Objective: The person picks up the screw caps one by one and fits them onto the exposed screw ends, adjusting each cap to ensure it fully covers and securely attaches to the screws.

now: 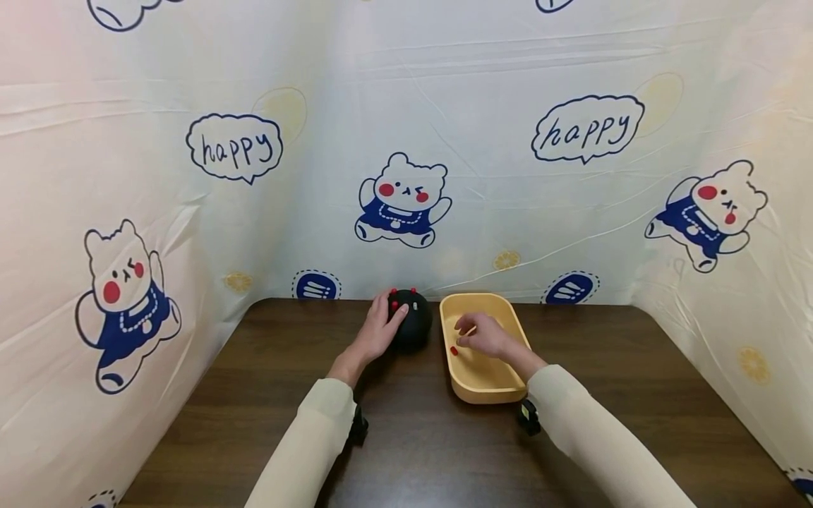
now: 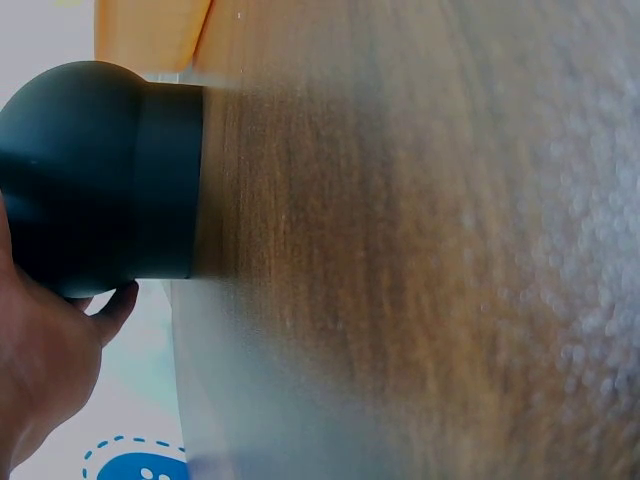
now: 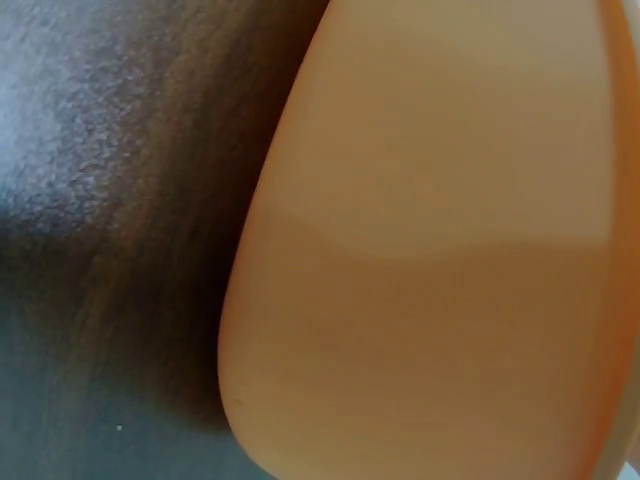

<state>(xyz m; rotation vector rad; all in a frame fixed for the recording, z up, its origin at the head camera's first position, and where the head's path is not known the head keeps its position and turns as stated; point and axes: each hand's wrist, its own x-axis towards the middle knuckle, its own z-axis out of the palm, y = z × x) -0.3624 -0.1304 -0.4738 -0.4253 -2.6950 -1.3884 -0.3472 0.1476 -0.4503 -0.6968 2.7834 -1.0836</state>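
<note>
A black ball-shaped piece (image 1: 411,330) with a straight-sided base stands on the table, small red pegs (image 1: 395,305) and a pale one (image 1: 416,306) on its upper part. My left hand (image 1: 377,329) grips its left side, thumb across the front; the left wrist view shows fingers (image 2: 116,312) around the far side. Over the yellow tray (image 1: 484,395) my right hand (image 1: 485,336) reaches down with bent fingers. Close below its fingertips lies a small red peg (image 1: 454,351) on the tray floor. I cannot tell whether those fingertips pinch anything.
The tray's outer wall (image 3: 420,340) fills most of the right wrist view. Both things stand near the back of a dark wood table (image 1: 413,451), just right of its middle at most. Behind and at both sides hangs a printed cloth (image 1: 483,176).
</note>
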